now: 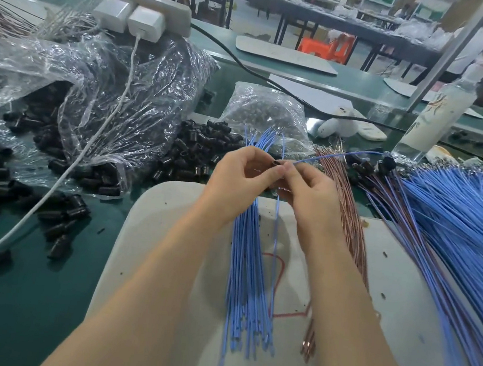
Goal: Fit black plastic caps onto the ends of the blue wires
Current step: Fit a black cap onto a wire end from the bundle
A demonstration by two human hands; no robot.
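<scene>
My left hand (241, 173) grips a bundle of blue wires (249, 277) that hangs down over a white board (169, 225), and its fingertips pinch a black plastic cap (277, 164). Right beside the cap, my right hand (308, 190) pinches a single blue wire (339, 155) that arcs off to the right. The two hands meet at the cap. Loose black caps (195, 150) are heaped behind my hands and spill from a clear plastic bag (101, 82) on the left.
A big fan of blue wires (464, 226) and copper-coloured wires (348, 213) lies to the right. A clear bag of small metal parts (266, 113) sits behind, a bottle (434, 114) at the right, a power strip (146, 6) with a white cable (63, 174) at the left.
</scene>
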